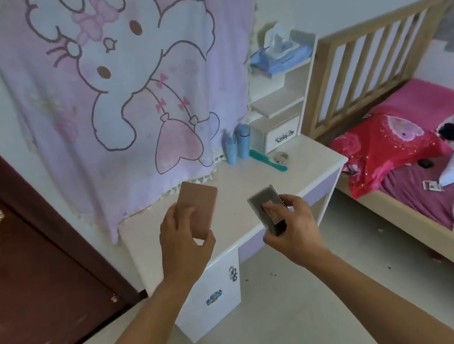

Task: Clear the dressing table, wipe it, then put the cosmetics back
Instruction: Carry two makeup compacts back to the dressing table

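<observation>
Above the desk point(239, 181), the left hand point(184, 238) grips a pink case point(200, 207) and the right hand point(290, 221) grips a dark case point(267, 210); two blue bottles point(237, 143) and a green comb point(267, 160) sit behind.

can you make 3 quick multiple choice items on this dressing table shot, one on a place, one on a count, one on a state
1. Where does the green comb lie?
A. on the bed
B. on the tabletop by the blue bottles
C. on the floor

2. How many blue bottles stand at the back of the table?
A. two
B. four
C. none

3. What is the left hand doing?
A. resting empty
B. wiping with a cloth
C. holding a pink flat case

Answers: 1 B, the comb lies just right of the bottles; 2 A, two stand side by side; 3 C, its fingers wrap the case's lower end.
</observation>
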`<state>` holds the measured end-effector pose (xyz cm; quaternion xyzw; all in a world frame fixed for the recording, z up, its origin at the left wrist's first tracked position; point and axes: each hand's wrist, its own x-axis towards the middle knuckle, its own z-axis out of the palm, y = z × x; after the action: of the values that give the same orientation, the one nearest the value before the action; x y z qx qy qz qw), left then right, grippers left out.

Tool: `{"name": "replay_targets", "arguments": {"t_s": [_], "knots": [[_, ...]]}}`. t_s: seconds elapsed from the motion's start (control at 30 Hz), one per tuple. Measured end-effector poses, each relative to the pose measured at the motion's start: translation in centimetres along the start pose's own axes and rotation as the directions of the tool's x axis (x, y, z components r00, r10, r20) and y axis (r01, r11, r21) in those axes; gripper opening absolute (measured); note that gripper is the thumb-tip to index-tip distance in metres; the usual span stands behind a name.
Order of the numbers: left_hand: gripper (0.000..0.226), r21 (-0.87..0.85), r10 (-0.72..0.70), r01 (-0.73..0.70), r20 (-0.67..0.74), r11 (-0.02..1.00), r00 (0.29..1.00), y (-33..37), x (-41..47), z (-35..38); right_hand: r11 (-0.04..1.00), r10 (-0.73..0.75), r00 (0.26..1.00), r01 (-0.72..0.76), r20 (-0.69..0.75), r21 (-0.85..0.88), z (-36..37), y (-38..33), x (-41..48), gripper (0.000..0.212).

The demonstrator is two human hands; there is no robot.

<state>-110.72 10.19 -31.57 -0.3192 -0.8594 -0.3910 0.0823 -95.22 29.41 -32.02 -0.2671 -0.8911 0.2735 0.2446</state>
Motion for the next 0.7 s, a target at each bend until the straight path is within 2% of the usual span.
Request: {"name": "replay_targets", "arguments": {"t_s": [0.27, 0.37, 0.53, 0.7], "knots": [[0.055, -0.007, 0.064, -0.064, 0.137, 0.998, 0.989, 2.2, 14.2, 9.1, 0.986, 0.166, 0.982, -0.167, -0.09, -0.004, -1.3, 6.6, 13.1, 0.062], [0.056, 0.014, 0.048, -0.051, 0.172, 0.999, 0.984, 2.2, 17.3, 12.9, 0.978, 0.209, 0.976, -0.21, -0.063, -0.002, -0.7, 10.2, 17.0, 0.061], [0.054, 0.074, -0.106, 0.091, 0.226, 0.993, 0.968, 1.2, 20.2, 19.9, 0.975, 0.22, 0.97, -0.218, 0.108, -0.035, 2.1, 17.1, 23.4, 0.063], [0.056, 0.117, -0.42, 0.404, 0.224, 0.907, 0.879, 1.4, 21.4, 26.1, 0.978, 0.207, 0.921, -0.202, 0.331, -0.05, 4.9, 22.8, 29.4, 0.064]]}}
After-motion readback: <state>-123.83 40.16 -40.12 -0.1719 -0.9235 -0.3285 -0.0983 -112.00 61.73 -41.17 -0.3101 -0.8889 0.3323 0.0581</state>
